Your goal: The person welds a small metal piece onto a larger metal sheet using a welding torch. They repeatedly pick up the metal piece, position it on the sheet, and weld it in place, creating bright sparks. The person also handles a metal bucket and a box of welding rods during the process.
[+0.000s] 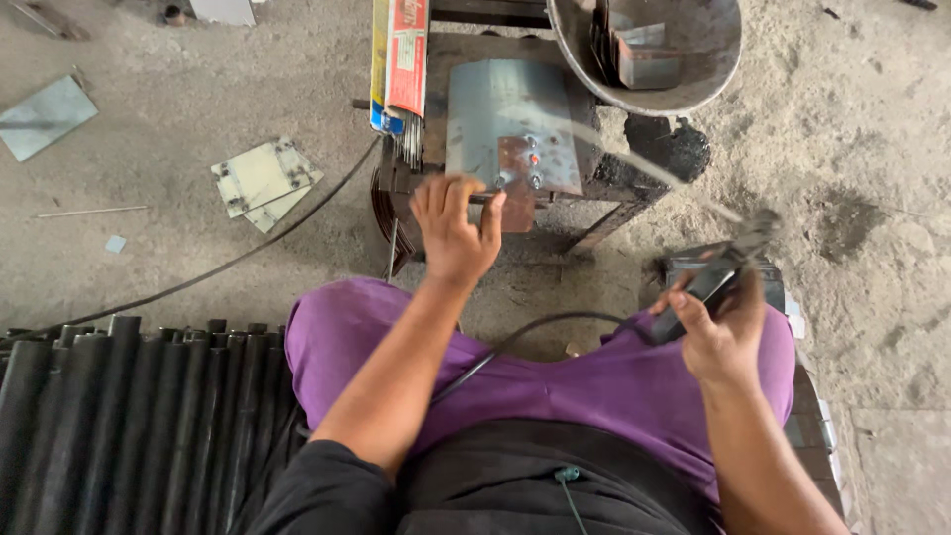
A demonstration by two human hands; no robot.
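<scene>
My left hand (454, 230) reaches forward and grips the near edge of a grey steel plate (510, 114) that lies on a low metal stand (594, 183). A small rusty piece (520, 159) with bolts sits on the plate near my fingers. My right hand (718, 337) holds a black welding electrode holder (728, 272) above my right knee. A thin welding rod (634, 163) juts from the holder toward the plate, blurred by motion. A black cable (515, 342) runs from the holder across my purple-trousered lap.
A metal bowl (684, 94) with metal scraps stands at the top right. A packet of welding rods (399, 64) leans by the stand. Black pipes (109, 416) lie at lower left. Flat plates (260, 178) and another cable (228, 263) lie on the concrete floor.
</scene>
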